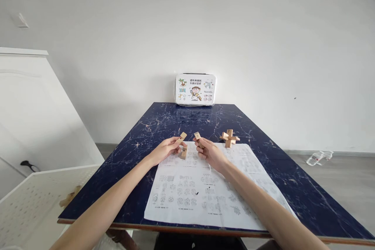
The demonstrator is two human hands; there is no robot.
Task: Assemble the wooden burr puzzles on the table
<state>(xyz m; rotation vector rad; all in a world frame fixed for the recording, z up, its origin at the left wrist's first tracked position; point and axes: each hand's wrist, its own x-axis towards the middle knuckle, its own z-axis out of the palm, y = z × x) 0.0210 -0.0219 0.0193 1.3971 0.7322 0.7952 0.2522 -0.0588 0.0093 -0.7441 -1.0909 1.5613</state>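
Observation:
My left hand [166,149] is closed on a small wooden puzzle bar [181,138] that sticks up past my fingers. Just below it another wooden piece [183,153] rests on the paper; whether my fingers touch it I cannot tell. My right hand [209,151] pinches a second wooden bar [197,136], held a short gap from the left one. Both hands hover over a white instruction sheet [205,191] printed with puzzle diagrams. An assembled wooden cross puzzle [229,138] stands at the sheet's far right corner.
The sheet lies on a dark blue marble-patterned table [293,187]. A white tin with cartoon travel pictures [195,89] leans against the wall at the far edge. A white perforated basket [32,199] stands at the left. A plastic bottle [318,158] lies on the floor at right.

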